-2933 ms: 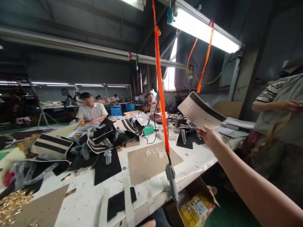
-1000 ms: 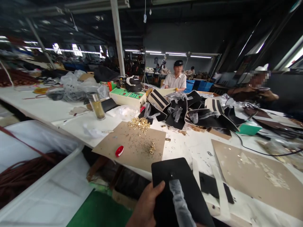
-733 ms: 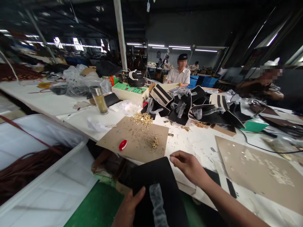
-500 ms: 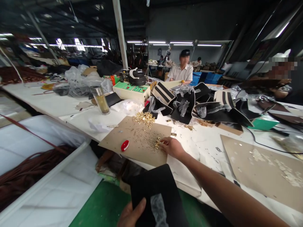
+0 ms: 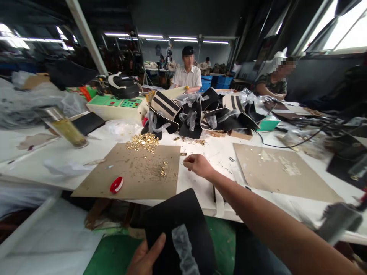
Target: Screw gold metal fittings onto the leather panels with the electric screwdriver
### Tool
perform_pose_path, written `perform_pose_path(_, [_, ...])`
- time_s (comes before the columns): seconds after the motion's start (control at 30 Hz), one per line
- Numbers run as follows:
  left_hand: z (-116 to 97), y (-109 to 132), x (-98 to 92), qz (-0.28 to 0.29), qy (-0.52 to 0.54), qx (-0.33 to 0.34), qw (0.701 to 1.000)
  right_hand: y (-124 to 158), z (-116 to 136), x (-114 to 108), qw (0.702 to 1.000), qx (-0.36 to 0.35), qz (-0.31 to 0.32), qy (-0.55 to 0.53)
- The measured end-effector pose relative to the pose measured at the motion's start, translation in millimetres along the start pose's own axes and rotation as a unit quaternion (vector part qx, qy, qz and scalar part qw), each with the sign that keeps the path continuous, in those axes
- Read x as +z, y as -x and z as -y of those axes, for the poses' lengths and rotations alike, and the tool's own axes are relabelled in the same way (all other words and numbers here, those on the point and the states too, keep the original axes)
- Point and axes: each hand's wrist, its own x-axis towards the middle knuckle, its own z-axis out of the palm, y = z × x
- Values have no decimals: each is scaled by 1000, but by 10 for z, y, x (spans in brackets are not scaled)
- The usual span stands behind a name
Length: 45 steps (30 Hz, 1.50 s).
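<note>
Fingers of the left hand [image 5: 145,258] clamp the black panel [image 5: 179,214] at its left side, thumb on top, beside the clear plastic strip [image 5: 185,248]. Beyond, the right hand's [image 5: 200,166] fingers curl near gold pieces [image 5: 163,173]; whether they hold anything, I cannot tell.
</note>
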Motion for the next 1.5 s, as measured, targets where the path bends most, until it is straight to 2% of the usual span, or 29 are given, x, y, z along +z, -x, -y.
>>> perform_pose_path(0.13, [-118,-96,271,48,12,-2,999,650,-472,-725,994,47,-62,-79])
perform_pose_path(0.23, [-190,-176,532,85,6,0,996,1095,-752,-932,990,72,-90,-84])
perform_pose_path(0.33, [-176,-210,729,109,-15,1,994,1346,-858,-848,991,70,-99,-49])
perform_pose_path(0.4, [-111,-199,779,123,-29,4,992,1422,-846,-739,994,54,-98,-9])
perform_pose_path(0.47, [-21,-166,769,122,-38,7,992,1459,-813,-652,995,30,-92,34])
perform_pose_path(0.6, [147,-80,693,85,-19,10,996,1496,-822,-587,992,-25,-79,94])
perform_pose_path(0.8, [253,3,748,74,0,3,997,1527,-1000,-632,985,-47,-108,127])
perform_pose_path(1.03, [310,-33,894,111,-21,-16,993,1496,-1056,-765,986,-16,-68,149])
perform_pose_path(1.27, [342,-59,898,102,-26,-17,994,1419,-1046,-761,984,46,-105,136])
perform_pose_path(1.5, [347,-97,863,102,-23,-18,994,1493,-1130,-793,991,-63,-75,87])
